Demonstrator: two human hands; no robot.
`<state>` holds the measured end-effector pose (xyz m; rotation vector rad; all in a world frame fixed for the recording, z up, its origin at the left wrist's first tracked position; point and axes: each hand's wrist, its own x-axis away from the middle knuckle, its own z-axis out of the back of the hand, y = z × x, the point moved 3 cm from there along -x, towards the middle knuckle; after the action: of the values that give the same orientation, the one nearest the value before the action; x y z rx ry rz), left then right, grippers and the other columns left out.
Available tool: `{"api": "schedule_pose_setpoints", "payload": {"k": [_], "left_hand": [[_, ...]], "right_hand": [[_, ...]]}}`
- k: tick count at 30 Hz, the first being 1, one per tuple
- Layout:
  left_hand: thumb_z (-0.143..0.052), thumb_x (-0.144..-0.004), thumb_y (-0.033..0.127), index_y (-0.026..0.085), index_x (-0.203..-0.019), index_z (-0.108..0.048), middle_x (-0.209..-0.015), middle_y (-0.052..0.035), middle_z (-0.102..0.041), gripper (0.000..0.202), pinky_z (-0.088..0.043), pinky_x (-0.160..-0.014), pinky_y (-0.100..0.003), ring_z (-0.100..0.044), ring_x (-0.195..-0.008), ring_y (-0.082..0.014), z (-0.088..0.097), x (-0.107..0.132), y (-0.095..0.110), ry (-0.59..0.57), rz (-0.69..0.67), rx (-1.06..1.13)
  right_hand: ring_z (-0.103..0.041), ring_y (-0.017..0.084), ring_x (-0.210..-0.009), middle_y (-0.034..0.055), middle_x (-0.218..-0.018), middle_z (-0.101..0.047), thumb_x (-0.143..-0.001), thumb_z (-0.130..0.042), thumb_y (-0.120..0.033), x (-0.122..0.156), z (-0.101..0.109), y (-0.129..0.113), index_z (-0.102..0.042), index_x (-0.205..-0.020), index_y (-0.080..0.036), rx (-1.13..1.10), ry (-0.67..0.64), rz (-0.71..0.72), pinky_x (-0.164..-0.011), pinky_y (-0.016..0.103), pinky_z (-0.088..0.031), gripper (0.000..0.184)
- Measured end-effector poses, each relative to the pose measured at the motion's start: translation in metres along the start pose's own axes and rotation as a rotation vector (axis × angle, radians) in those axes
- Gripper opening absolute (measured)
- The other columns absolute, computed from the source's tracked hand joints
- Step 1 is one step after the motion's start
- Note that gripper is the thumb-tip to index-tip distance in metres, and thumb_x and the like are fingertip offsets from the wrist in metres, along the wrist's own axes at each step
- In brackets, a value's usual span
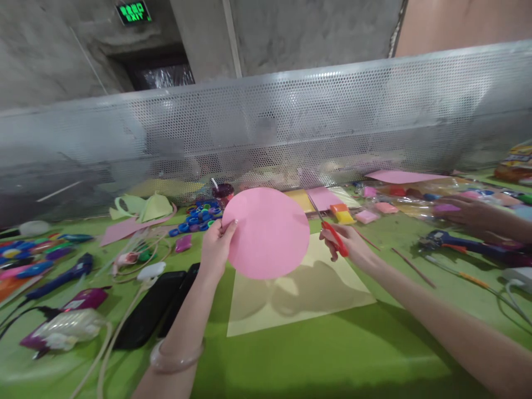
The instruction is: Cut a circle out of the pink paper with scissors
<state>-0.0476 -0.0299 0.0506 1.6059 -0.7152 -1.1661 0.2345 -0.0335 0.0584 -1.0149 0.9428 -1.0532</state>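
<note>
A round pink paper disc (268, 235) is held up by its left edge in my left hand (218, 246), the thumb lying on its near face. Just right of the disc, my right hand (343, 241) grips red-handled scissors (334, 239), their blades pointing up and away toward the back. The blades stand apart from the disc. Beneath both hands lies a sheet of pale yellow paper (257, 316) on the green tabletop (316, 360), with shadows falling across it.
Two black phones (152, 307), cables and a blue glue gun (62, 277) lie at left. Blue rings (199, 216) sit behind. Colored clay blocks (341, 213) lie at back right. Another person's hand (469, 213) reaches in beside a second glue gun (469, 244). A perforated metal screen (266, 133) borders the table.
</note>
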Motion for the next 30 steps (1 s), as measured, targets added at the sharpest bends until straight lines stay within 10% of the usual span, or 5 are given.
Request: {"api": "schedule_pose_setpoints", "payload": {"k": [30], "left_hand": [[-0.063, -0.067, 0.041, 0.017, -0.073, -0.055, -0.065, 0.0019, -0.06, 0.026, -0.04, -0.052, -0.022, -0.052, -0.055, -0.0121, -0.0087, 0.0052, -0.003, -0.062, -0.006, 0.04]], "right_hand": [[-0.037, 0.006, -0.028, -0.0076, -0.036, -0.039, -0.075, -0.051, -0.044, 0.0007, -0.0019, 0.0069, -0.048, -0.061, -0.016, 0.016, -0.043, -0.013, -0.029, 0.018, -0.032, 0.032]]}}
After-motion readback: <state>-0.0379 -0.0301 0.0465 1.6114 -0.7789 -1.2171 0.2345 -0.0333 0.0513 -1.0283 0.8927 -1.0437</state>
